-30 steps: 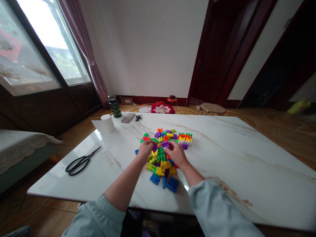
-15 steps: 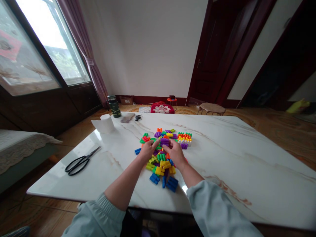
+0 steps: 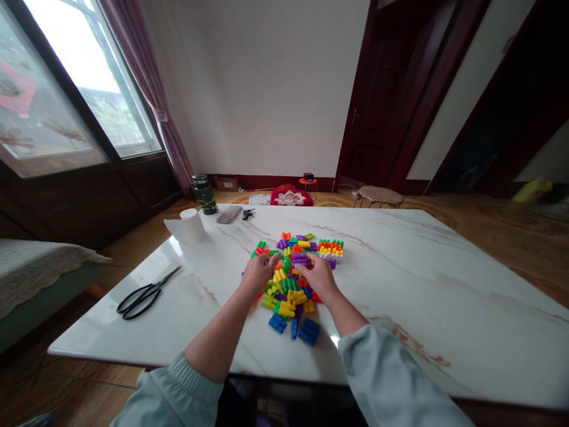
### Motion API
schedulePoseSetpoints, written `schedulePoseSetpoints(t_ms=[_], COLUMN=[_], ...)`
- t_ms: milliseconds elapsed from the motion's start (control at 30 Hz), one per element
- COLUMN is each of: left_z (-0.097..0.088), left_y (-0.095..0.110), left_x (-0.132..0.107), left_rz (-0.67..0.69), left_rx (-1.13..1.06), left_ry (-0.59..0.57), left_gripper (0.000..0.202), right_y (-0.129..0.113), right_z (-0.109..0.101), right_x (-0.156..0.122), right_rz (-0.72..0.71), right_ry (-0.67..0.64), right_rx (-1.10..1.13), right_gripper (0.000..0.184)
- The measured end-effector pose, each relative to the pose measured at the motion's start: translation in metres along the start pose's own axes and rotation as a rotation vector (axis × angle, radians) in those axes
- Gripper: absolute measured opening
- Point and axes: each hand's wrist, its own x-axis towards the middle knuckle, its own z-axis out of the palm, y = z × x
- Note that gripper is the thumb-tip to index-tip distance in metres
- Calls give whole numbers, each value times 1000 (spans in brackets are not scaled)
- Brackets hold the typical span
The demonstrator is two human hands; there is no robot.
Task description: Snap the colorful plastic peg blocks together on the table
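A purple toy building block (image 3: pixel 300 259) is pinched between the thumb and fingers of my right hand (image 3: pixel 322 276), above the middle of a pile of plastic blocks. My left hand (image 3: pixel 258 274) hovers at the pile's left side, thumb and fingers apart, with nothing visible in it. Yellow blocks (image 3: pixel 284 308), green blocks (image 3: pixel 290 284) and blue blocks (image 3: pixel 310 331) lie loosely below and between the hands. Just beyond my right hand sits a joined set of blocks (image 3: pixel 331 249) in green, orange, yellow and white rows.
Black-handled scissors (image 3: pixel 141 300) lie on the marble-patterned table (image 3: pixel 422 284) at left. Farther back stand a paper roll (image 3: pixel 192 225) and a camouflage flask (image 3: pixel 204 194), with keys (image 3: pixel 248 214) nearby. A round stool (image 3: pixel 379 196) is beyond the table.
My left hand has moved left, away from the purple block. My right hand keeps hold of that block, nearly in place. The view has shifted slightly.
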Motion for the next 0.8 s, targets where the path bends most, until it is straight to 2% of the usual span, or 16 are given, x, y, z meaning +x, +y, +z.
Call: schedulePoseSetpoints(t_ms=[100,167,233,300,367,433,500,600,800], left_z=[3,4,5,6,6,6,5,5,5], left_y=[2,1,-2,-5,-7,-8,-7,-5,-3], left_x=[0,0,0,1,2,2,2,2,2], left_rz=[54,70,62,43,31,27,27,29,29], left_rx=[-79,-71,-29,-12,-22,-33,-39,-44,-59], left_ry=[-5,4,16,14,4,4,8,14,14], left_gripper=[54,42,25,17,16,16,15,15,14], right_y=[-2,-2,-2,-2,-3,-3,-3,-1,6], right_z=[0,-5,-15,-27,-37,-42,-42,-36,-34], right_x=[1,2,4,4,3,0,-3,-5,-3], right_rz=[50,72,47,44,110,205,267,281,243], right_ry=[-57,-52,-4,32,7,-62,-126,-158,-176], right_rx=[27,-58,-297,-615,-877,-1030,-1103,-1132,-1084], right_gripper=[30,41,37,21,10,11,24,39,43])
